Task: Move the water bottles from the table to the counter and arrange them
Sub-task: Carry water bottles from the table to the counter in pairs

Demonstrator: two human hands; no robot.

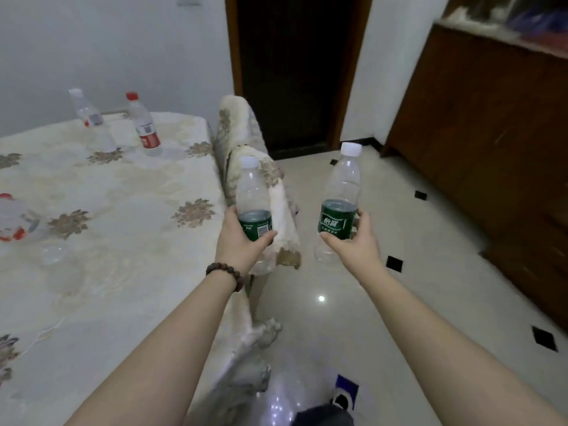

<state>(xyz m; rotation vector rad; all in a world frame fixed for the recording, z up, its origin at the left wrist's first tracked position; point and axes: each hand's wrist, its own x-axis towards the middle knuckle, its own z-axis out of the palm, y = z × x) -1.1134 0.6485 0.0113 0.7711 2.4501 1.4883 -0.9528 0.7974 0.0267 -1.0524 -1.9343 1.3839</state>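
My left hand (242, 241) grips a clear green-label bottle (252, 195) with a white cap, held upright beside the table's right edge. My right hand (353, 241) grips a second green-label bottle (342, 192), also upright, out over the floor. On the table (123, 210) with its floral cloth stand a red-label bottle (143, 124) with a red cap and a clear bottle (89, 115) with a white cap, both at the far end. Another red-label bottle (13, 219) lies blurred at the left edge. The counter (491, 133), dark wood, rises at the right.
A chair (246, 142) draped in patterned cloth stands against the table's right side. Behind it is a dark doorway (295, 72). The glossy tiled floor (353, 302) runs between table and counter. Blurred items lie on the counter top (507, 16).
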